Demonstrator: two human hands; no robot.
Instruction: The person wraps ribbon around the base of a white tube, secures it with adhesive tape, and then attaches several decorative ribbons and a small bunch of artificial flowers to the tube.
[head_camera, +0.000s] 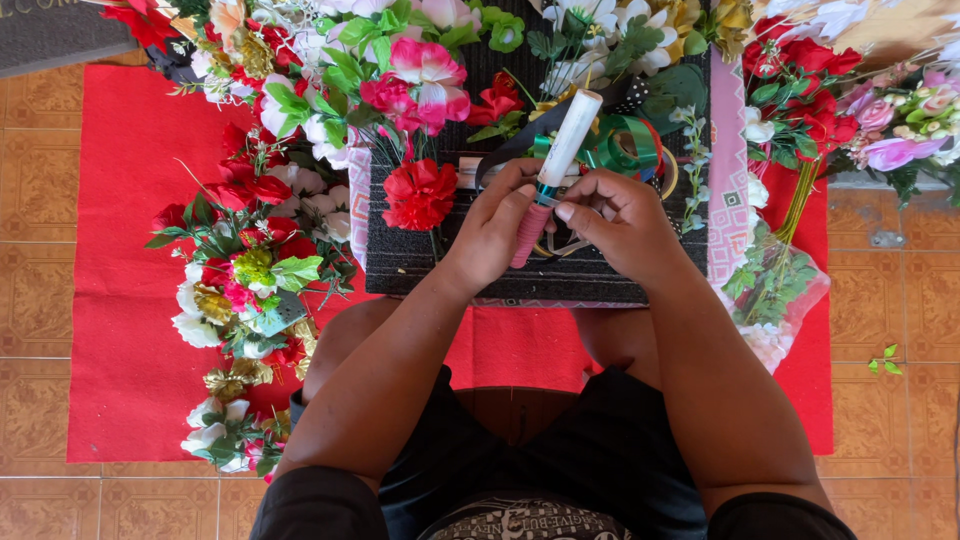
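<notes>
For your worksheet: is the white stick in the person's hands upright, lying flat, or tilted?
Tilted: the white stick slants up to the right from the left hand, its white end highest.

Single head-worn camera looks steeply down from close above the seated person's lap onto black mat (420, 265) and tiled floor (890, 280).

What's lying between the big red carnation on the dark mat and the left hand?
In the head view, only bare dark mat separates the red carnation from the left hand; the carnation's thin stem runs down there.
</notes>
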